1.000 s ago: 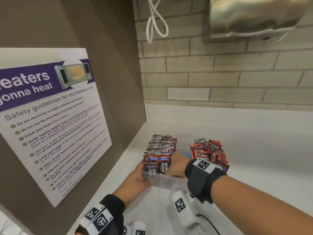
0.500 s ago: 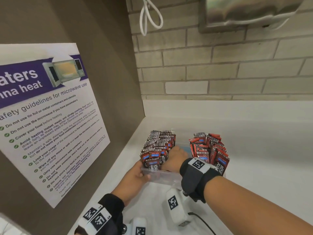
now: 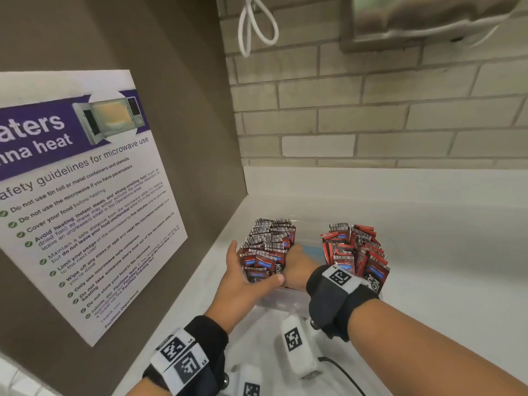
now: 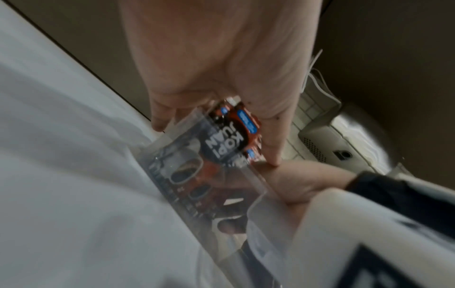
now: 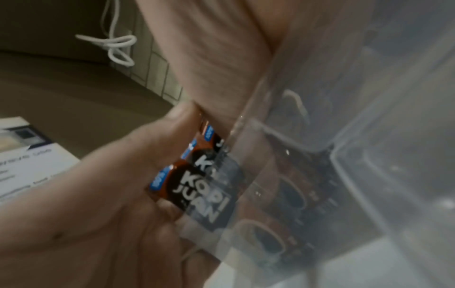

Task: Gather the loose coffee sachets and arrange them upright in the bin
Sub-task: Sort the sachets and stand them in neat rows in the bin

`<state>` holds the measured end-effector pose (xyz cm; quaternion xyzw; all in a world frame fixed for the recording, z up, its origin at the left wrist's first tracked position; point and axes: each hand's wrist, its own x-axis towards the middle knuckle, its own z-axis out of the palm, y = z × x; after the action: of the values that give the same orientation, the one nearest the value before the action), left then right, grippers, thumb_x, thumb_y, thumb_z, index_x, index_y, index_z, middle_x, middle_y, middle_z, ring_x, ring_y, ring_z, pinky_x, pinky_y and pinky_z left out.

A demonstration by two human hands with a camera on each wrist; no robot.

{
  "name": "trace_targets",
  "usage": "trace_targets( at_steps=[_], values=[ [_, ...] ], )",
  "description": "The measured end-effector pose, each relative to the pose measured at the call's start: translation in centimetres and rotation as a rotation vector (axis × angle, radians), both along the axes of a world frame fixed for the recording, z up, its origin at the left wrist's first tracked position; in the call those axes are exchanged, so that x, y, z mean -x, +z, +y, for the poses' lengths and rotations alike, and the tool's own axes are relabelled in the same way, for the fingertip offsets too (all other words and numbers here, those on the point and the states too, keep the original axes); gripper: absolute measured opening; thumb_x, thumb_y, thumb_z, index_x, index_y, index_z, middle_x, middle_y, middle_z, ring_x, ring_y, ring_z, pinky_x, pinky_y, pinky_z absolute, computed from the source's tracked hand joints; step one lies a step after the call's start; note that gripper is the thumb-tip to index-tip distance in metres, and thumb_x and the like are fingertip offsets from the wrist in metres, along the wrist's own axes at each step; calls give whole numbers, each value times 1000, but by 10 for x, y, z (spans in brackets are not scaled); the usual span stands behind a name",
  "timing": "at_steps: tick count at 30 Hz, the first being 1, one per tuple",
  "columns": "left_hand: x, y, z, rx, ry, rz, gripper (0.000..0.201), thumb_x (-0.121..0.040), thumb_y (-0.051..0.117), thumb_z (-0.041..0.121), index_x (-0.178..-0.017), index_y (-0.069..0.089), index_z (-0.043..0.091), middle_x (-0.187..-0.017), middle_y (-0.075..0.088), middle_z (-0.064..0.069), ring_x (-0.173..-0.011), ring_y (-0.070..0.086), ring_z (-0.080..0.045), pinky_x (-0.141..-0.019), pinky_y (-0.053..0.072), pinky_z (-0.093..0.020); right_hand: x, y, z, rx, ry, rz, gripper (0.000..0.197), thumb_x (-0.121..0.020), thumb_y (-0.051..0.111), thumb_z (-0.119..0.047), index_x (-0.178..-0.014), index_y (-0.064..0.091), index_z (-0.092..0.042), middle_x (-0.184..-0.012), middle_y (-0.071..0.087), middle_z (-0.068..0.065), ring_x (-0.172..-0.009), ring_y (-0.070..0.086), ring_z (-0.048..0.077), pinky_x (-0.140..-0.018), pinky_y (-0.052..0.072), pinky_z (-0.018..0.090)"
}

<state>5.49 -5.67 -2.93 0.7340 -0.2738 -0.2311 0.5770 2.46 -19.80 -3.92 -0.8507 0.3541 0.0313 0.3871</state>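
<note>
White counter (image 3: 428, 267) fills the corner where a brown side panel (image 3: 177, 110) meets a pale brick wall (image 3: 371, 110), and a clear bin (image 3: 281, 300) stands on it close to the panel. Two bunches of coffee sachets stand upright in the bin: the left bunch (image 3: 268, 247) between the hands, and the right bunch (image 3: 354, 250) just beyond the right wrist. The left hand (image 3: 243, 284) cups the left bunch from the panel side, fingers up along its outer face and thumb laid across the front sachets at the bin's near rim. The right hand (image 3: 298, 267) reaches down into the gap between the bunches against the left bunch's inner side; its fingers are hidden, so whether it grasps anything cannot be told. Little room remains between the left hand and the panel, which carries a microwave poster (image 3: 80, 195). To the right of the right hand the counter lies open. A white cord (image 3: 257, 27) hangs on the wall above.
</note>
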Motion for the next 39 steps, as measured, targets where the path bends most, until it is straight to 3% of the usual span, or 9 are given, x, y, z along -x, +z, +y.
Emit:
trace_targets(
  at_steps=[2, 6, 11, 16, 21, 26, 30, 35, 39],
  values=[
    [2, -2, -4, 1, 46, -50, 107, -73, 80, 19, -149, 5, 23, -119, 52, 13, -98, 54, 8, -70, 45, -4, 1, -1, -1, 31, 9, -17, 62, -81, 68, -23, -126, 30, -3, -125, 54, 14, -117, 52, 32, -100, 44, 42],
    [2, -3, -8, -11, 135, -142, 94, -79, 75, 21, -148, 11, 24, -129, 53, 3, -106, 58, -9, -78, 46, -11, 2, -3, -2, 81, 66, -77, 86, -69, 77, -39, -132, 30, -4, -128, 49, 12, -118, 51, 31, -101, 42, 42],
    [-4, -3, -7, 8, 175, -228, 85, -83, 67, 4, -146, 15, 27, -105, 57, 13, -88, 60, 6, -73, 49, -9, -5, -9, -12, -4, 157, -54, 112, -39, 77, -59, -133, 40, -12, -125, 55, 6, -114, 55, 21, -99, 47, 38],
    [-4, -5, -8, 13, 159, -237, 84, -82, 68, 4, -143, 17, 33, -105, 61, 9, -89, 64, 2, -72, 51, -10, 2, 4, -10, -80, 196, 2, 38, -76, 69, -9, -113, 59, -8, -106, 66, 9, -96, 64, 24, -83, 55, 34],
    [0, -4, -7, 7, 121, -192, 92, -80, 71, 6, -143, 9, 31, -107, 59, 10, -91, 62, 0, -70, 50, -9, 1, 2, -7, -66, 220, -18, 45, -73, 69, -16, -116, 58, -11, -110, 65, 9, -102, 62, 25, -91, 53, 37],
    [0, -4, -3, 43, 116, -160, 99, -76, 74, 2, -141, 6, 33, -115, 58, 7, -94, 63, -1, -70, 48, -5, 15, 14, -15, -260, 246, -24, 34, -72, 68, 1, -106, 66, -4, -94, 68, 11, -91, 65, 27, -84, 54, 38],
    [1, -4, -2, 57, 104, -133, 99, -76, 75, 2, -142, 8, 33, -113, 57, 10, -95, 63, 0, -68, 46, -4, 23, 21, -18, -349, 243, -67, 36, -73, 71, 4, -108, 67, -1, -104, 70, 15, -99, 66, 31, -90, 54, 41],
    [1, -6, -2, 63, 100, -104, 98, -78, 72, 1, -143, 5, 32, -123, 58, 2, -101, 64, -8, -73, 51, -13, 9, 12, -13, -285, 252, -61, 49, -56, 71, -3, -104, 66, -6, -101, 71, 14, -95, 67, 32, -89, 53, 48],
    [2, -5, 1, 70, 78, -68, 100, -80, 70, 0, -142, 0, 33, -128, 56, 1, -103, 63, -7, -75, 50, -13, 0, 3, -13, -235, 235, -41, 49, -52, 65, -4, -102, 64, -4, -99, 68, 18, -95, 65, 36, -75, 54, 37]
  ],
)
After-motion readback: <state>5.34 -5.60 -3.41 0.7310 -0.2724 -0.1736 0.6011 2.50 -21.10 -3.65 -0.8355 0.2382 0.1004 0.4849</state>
